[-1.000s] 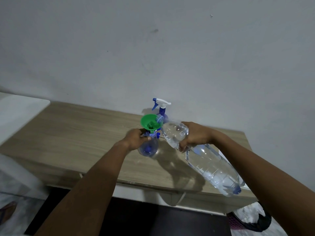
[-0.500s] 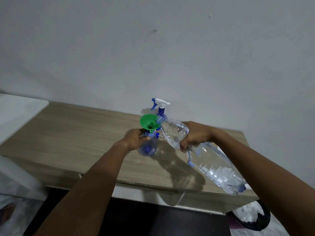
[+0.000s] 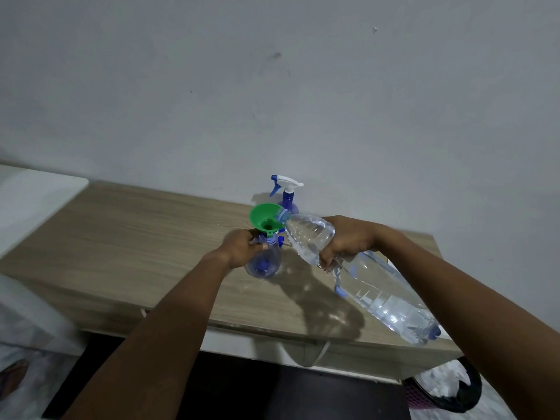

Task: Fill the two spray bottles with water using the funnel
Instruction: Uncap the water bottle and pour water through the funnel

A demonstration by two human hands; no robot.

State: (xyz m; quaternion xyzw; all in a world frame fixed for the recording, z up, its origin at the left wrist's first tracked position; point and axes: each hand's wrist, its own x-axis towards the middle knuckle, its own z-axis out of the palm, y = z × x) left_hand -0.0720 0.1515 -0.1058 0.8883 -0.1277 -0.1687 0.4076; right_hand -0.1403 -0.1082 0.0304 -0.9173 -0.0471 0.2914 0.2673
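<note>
Since a second ago I have tipped the big water bottle (image 3: 357, 268) further: its base now sits lower toward the front right corner of the table and its mouth has come right over the rim of the green funnel (image 3: 265, 219), where before it lay just beside it. My left hand (image 3: 242, 248) has stayed where it was, clasped round the neck of the open spray bottle (image 3: 263, 262). My right hand (image 3: 345, 241) is wrapped over the shoulder of the water bottle, fingers curled under it.

The table (image 3: 136, 237) is pale wood-grain, set against a plain grey-white wall (image 3: 272, 86) with a few small marks. A white surface (image 3: 33, 201) adjoins it on the left — on the floor at lower right there is a dark-rimmed basket (image 3: 448, 389), partly cut off.

The open spray bottle stands on the table near its middle, clear with a bluish tint, the funnel's spout seated in its neck; I cannot tell how much water is in it. The second spray bottle (image 3: 288, 195) stands just behind, near the wall, blue-bodied with its white and blue trigger head on. The water bottle is clear and ribbed — water pools along its lower side.
</note>
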